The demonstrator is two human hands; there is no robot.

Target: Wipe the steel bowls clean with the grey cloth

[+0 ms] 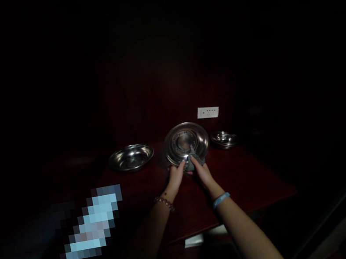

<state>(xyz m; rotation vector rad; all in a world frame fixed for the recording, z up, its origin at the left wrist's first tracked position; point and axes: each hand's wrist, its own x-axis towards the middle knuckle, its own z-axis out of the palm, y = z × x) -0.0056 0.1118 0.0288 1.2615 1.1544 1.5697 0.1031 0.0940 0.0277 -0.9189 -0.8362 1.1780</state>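
Observation:
Both of my hands grip the near rim of a round, shiny metal plate (184, 138), which is tilted up with its ringed face toward me. My left hand (177, 177) closes on the rim's left side, thumb on top. Beside it, my right hand (202, 172) presses a grey cloth (190, 163) against the same rim, with the thumb over the fabric. The fingers beneath the plate are hidden. To the left lies a wide, shallow metal dish (131, 157). Several small metal bowls, apparently nested, form a stack (224, 139) to the right.
A dark red table (188, 216) carries the metalware. A white socket panel (208, 112) shows behind the plate. At the lower left is a pixelated bright patch (95, 221); a white object (193, 241) sits below the table's front edge. The surroundings are very dark.

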